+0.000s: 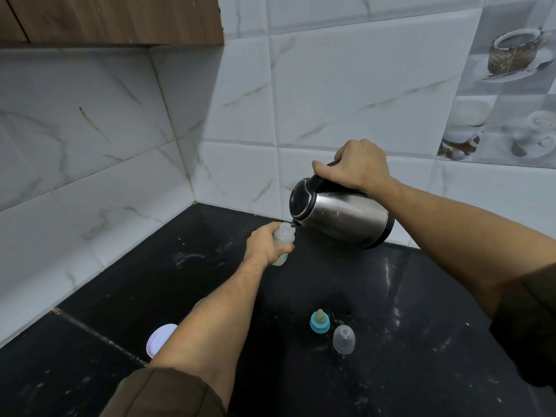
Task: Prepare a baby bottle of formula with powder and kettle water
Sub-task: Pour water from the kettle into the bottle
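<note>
Head view shows the pouring step going on. The right hand (359, 165) has its grip closed around the black handle of the steel kettle (340, 216), which is tipped hard with its spout low at its 7 o'clock side, right at the open mouth of the baby bottle (282, 240). The left hand (263, 243) has its grip wrapped around the bottle, which stands on the black worktop (421, 296) near the back corner. Something pale sits low in the bottle; I cannot tell if it is powder, water or both.

The bottle has no top on. Its blue ring with the teat (319, 322) stands at about 5 o'clock from the bottle, closer to the person, and the clear cap (343, 339) lies just beside it. So I think the filling is partly done, and screwing on the teat, capping and shaking are left.

The tiled walls (331, 100) meet at 11 o'clock, close behind the bottle, so there is little room there. A white lid (161, 338) peeks out at 7 o'clock, under the left arm. The worktop at 3 and 4 o'clock looks open for putting the kettle down.
</note>
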Action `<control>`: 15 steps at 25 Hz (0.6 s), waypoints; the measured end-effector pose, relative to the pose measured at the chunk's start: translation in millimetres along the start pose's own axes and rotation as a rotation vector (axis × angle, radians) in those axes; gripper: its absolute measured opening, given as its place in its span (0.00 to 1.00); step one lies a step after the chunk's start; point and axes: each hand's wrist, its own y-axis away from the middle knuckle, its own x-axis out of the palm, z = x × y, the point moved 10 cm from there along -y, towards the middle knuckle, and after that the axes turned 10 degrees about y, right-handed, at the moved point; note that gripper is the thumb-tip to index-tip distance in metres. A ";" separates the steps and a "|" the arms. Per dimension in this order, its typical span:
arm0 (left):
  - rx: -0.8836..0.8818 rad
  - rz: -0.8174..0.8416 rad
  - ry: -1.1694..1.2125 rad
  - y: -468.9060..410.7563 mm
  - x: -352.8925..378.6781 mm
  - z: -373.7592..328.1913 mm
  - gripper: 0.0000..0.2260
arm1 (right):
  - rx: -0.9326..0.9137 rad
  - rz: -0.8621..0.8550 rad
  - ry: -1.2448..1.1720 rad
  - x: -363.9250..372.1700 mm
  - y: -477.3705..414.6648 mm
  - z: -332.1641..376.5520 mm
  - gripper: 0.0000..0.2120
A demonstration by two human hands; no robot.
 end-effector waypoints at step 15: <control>0.002 0.014 0.006 1.3 0.8 0.9 0.26 | 0.014 0.006 0.000 -2.2 4.4 -0.9 0.29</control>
